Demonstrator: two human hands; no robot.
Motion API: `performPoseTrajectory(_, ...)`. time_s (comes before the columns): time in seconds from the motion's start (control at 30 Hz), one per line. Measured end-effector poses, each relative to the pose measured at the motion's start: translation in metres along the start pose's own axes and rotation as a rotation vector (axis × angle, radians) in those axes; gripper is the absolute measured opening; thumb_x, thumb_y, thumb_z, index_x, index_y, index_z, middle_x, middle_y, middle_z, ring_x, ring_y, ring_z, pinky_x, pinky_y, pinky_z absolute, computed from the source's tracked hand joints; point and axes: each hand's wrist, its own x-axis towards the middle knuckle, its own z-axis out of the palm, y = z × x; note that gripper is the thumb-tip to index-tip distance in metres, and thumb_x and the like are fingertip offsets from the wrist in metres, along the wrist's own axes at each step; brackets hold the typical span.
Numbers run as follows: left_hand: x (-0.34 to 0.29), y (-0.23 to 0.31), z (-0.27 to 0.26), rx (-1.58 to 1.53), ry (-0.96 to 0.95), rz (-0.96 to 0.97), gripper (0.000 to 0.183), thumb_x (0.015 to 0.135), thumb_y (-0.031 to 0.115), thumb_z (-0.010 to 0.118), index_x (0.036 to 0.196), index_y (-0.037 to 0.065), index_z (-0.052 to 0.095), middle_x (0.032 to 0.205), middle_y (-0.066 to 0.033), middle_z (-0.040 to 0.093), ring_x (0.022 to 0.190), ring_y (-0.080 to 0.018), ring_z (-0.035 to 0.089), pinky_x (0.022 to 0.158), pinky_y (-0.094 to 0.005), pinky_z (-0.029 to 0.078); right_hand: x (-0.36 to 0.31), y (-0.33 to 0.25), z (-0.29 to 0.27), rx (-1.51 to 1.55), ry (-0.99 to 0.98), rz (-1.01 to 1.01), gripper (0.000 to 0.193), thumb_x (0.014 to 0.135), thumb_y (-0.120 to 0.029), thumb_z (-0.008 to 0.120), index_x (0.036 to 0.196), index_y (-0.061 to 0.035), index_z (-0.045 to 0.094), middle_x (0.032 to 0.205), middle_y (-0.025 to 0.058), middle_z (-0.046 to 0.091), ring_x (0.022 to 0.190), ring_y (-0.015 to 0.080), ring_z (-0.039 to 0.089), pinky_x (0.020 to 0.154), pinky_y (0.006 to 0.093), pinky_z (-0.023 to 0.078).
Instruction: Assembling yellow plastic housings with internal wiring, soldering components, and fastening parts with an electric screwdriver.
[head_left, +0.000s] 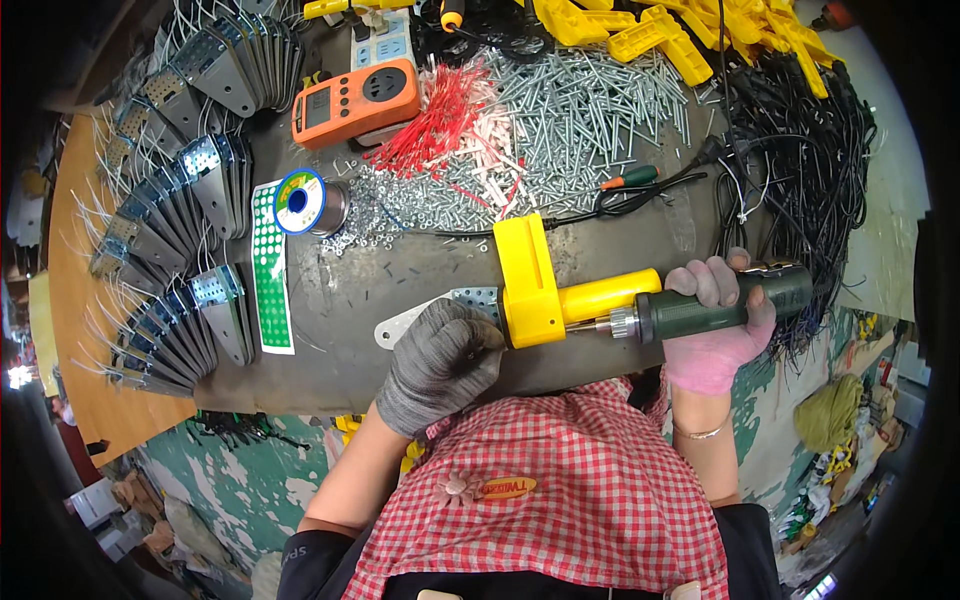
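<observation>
My left hand (445, 365), in a grey knit glove, is closed at the joint between a flat metal plate (405, 320) and a yellow plastic housing (530, 285). The plate has a rounded, holed end that sticks out to the left. To the right, the housing's yellow handle (610, 294) points toward my right hand (722, 325). That hand, in a pink and grey glove, is wrapped round a dark green electric screwdriver (690, 315). The screwdriver's bit reaches left to the side of the housing. Its tip and any screw there cannot be made out.
Behind lie heaps of long screws (590, 105), nuts (370, 205) and red-and-white leads (440, 115). An orange meter (355, 103), solder spool (305, 203) and green sticker sheet (270, 270) stand left, near rows of metal plates (225, 310). Black cables (810, 170) and yellow housings (660, 40) are piled right.
</observation>
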Motion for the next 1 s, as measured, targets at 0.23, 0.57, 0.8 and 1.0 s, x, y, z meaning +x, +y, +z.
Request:
performPoseTrajectory(0.23,0.001,0.004,-0.003,0.026,0.0,-0.007,0.028,0.068,-0.003,0.081,0.09,0.01,0.069,0.091,-0.0071,0.07,0.084,-0.0259,0.07,0.076,-0.0352,0.056,0.0,-0.001,-0.015,0.061,0.041,0.012,0.031,0.087,-0.026,0.071,0.11,-0.0092,0.058,0.068,-0.0064,0.039,0.065,0.0101,0.035,0.073,0.0307,0.033)
performPoseTrajectory(0.57,-0.001,0.006,0.005,0.054,0.042,-0.014,0.027,0.07,-0.003,0.078,0.092,0.008,0.067,0.09,-0.0089,0.067,0.083,-0.028,0.067,0.075,-0.037,0.055,0.002,0.001,-0.019,0.107,0.046,0.013,0.027,0.085,-0.024,0.07,0.105,-0.0099,0.057,0.069,-0.0069,0.04,0.065,0.0093,0.037,0.074,0.0302,0.034)
performPoseTrajectory(0.8,-0.001,0.006,0.004,0.022,0.036,-0.062,0.027,0.072,-0.003,0.077,0.094,0.007,0.067,0.088,-0.0097,0.065,0.083,-0.0305,0.064,0.074,-0.0396,0.053,0.001,0.002,-0.01,0.084,0.023,0.026,0.027,0.085,-0.024,0.071,0.104,-0.0108,0.057,0.068,-0.0074,0.039,0.064,0.0092,0.036,0.075,0.0296,0.033)
performPoseTrajectory(1.0,-0.003,-0.001,0.003,-0.076,0.041,-0.04,0.025,0.073,-0.002,0.077,0.093,0.008,0.067,0.087,-0.0087,0.065,0.081,-0.0298,0.064,0.073,-0.04,0.052,-0.003,0.001,0.0,0.062,0.025,0.0,0.028,0.084,-0.024,0.071,0.104,-0.0108,0.057,0.067,-0.0076,0.036,0.064,0.0096,0.034,0.074,0.0298,0.032)
